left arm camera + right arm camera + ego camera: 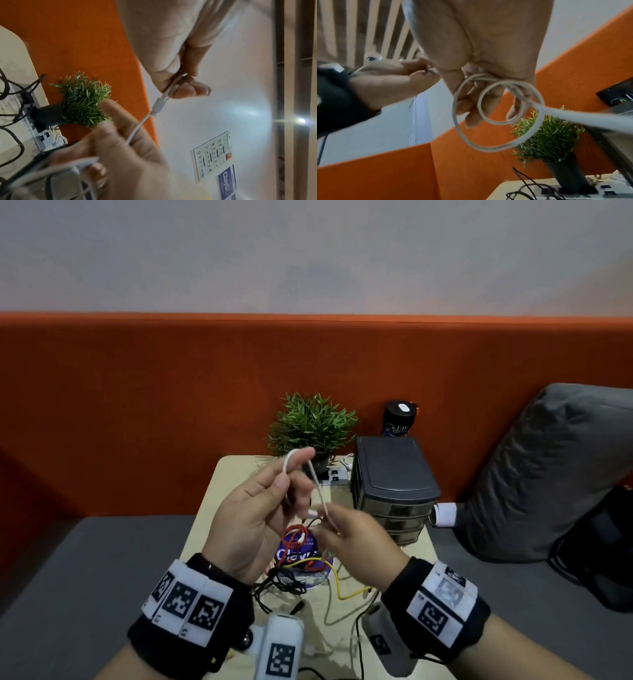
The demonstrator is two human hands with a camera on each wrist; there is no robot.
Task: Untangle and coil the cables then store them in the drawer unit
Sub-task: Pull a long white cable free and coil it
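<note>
I hold a white cable (317, 487) in the air between both hands, above the small table (219, 508). My left hand (291, 474) pinches it near its white connector (158, 105), and a loop arches over the forefinger. My right hand (329, 522) holds the strand just below. In the right wrist view, a few round loops of the cable (573, 114) hang from my right hand's fingers (471, 108). Under my hands a tangle of red, yellow and black cables (298, 570) lies on the table. The dark drawer unit (394, 484) stands at the back right, its drawers closed.
A potted green plant (311, 426) and a power strip (334, 475) sit at the table's back edge. A black cylinder (399, 419) stands behind the drawer unit. An orange partition (137, 405) runs behind, and a grey cushion (548, 474) lies to the right.
</note>
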